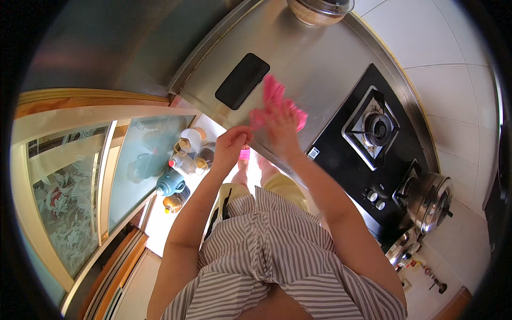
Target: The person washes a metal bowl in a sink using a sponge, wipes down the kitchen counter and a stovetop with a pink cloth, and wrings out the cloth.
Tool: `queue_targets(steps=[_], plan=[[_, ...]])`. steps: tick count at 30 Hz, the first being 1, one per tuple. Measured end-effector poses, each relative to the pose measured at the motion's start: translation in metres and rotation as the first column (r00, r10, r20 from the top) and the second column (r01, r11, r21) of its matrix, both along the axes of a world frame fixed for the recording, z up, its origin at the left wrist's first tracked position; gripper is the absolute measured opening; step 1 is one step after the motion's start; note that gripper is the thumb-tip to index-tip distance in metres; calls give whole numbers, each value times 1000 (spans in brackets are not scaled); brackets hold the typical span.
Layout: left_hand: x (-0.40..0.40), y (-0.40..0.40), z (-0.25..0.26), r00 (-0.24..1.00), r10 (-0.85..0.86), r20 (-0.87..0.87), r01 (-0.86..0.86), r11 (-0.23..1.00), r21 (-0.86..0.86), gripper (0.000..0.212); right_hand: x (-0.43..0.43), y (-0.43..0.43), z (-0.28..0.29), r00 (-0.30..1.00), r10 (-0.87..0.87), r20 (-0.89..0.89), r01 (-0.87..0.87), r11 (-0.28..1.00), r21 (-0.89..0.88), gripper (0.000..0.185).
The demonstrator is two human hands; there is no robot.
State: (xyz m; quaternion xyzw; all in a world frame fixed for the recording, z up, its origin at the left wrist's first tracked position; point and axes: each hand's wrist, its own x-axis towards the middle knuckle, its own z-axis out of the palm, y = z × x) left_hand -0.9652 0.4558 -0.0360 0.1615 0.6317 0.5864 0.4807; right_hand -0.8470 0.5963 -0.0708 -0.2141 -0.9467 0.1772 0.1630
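Note:
A bright pink cloth (275,91) lies bunched at the front edge of the stainless steel counter (316,60). My right hand (281,130) is on the cloth, blurred, its fingers spread over it; whether they grip it does not show. Just to the left, my left hand (235,142) is held with curled fingers beside the cloth's left corner; I cannot tell if it pinches that corner. A black smartphone (243,81) lies flat on the counter, up and to the left of the cloth.
A black gas hob (340,140) is set in the counter at right, with a steel pot (428,202) on its near burner. A glass bowl (320,12) stands at the far end. Several bottles and a blue jug (170,183) stand on the floor at left, by a glazed door (140,160).

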Motion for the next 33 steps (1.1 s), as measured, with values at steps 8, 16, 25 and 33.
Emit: queue_targets(steps=[8,16,25,33], plan=[[-17,9,11,985,-142,-98,139,989,-43,21,25,-59,13,981,96,-168,-182,748,-638,31],[13,61,31,934,-332,-129,343,937,68,19,108,-25,123,972,-220,-80,222,975,8,38],[69,98,17,744,-652,-149,663,747,43,19,180,-14,10,839,-537,92,537,843,29,31],[83,103,7,776,-621,-112,624,781,-9,18,246,-6,-16,431,-901,43,902,432,0,32]])
